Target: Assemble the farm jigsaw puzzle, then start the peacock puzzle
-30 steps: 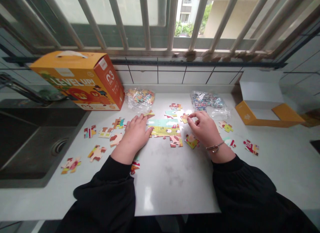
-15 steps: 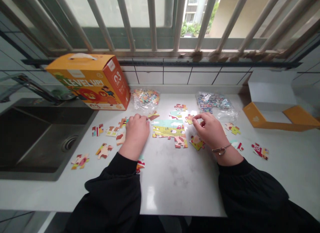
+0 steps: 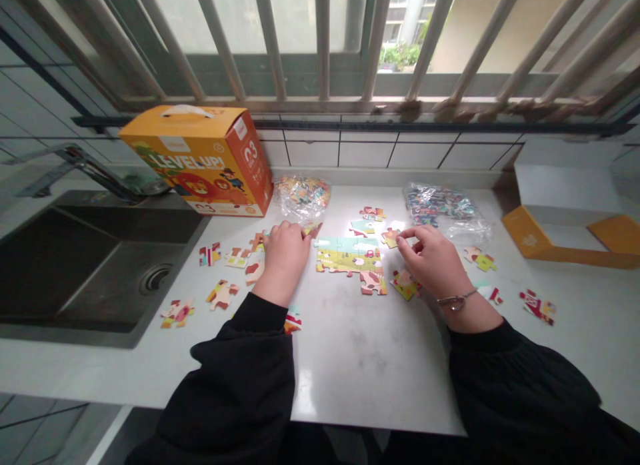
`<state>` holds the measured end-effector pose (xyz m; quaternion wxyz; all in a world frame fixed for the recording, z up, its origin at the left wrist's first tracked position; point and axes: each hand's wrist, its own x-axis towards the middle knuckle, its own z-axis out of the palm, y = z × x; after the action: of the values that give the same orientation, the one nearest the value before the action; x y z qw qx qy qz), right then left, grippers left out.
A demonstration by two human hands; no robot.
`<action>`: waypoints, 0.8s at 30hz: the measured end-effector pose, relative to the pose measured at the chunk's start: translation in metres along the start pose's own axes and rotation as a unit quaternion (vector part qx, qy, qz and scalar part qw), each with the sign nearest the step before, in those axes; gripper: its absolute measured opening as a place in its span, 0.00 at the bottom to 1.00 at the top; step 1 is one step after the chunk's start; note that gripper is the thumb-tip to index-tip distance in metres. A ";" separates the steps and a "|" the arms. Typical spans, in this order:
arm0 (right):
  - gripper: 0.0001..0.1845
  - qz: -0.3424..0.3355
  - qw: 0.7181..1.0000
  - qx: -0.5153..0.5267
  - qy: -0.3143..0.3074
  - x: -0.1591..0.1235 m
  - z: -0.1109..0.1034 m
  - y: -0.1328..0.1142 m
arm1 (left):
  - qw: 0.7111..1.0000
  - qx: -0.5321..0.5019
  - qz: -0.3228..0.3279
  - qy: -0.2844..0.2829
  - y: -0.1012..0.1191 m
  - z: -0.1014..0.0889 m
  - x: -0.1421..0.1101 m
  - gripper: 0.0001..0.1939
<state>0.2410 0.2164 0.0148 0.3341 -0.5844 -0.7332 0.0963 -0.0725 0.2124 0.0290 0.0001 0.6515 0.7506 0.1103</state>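
Our puzzle [image 3: 345, 257]: partly joined, pieces [image 3: 404, 284] loose.
Right hand [image 3: 436, 257]: fingers narrow, grip unclear; left hand [image 3: 285, 255]: finger state, we can't tell.

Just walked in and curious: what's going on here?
A person is at a partly joined puzzle. The left hand is beside its left edge; the right hand has its fingertips at a loose piece near its right edge. More pieces lie on both sides; behind are one bag and another bag.

Joined puzzle [image 3: 349, 255] (seemingly pastoral), flat on counter [image 3: 370, 378], loose pieces [image 3: 222, 294] around
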 end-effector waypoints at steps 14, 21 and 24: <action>0.14 -0.015 1.000 -0.008 0.005 0.000 0.001 0.005 | 0.998 -0.023 0.025 -0.054 -0.006 -0.029 -0.028 0.15; 0.16 -0.025 0.997 -0.073 0.020 -0.014 -0.025 0.004 | 0.996 -0.071 0.050 -0.015 -0.038 -0.035 -0.075 0.10; 0.19 -0.060 0.990 -0.127 0.008 -0.044 -0.045 0.002 | 0.998 -0.052 0.023 0.011 -0.070 -0.041 -0.092 0.14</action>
<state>0.2739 0.1651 0.0314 0.2685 -0.5778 -0.7704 -0.0226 -0.1331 0.1072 0.0439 0.0229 0.6662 0.7289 0.1559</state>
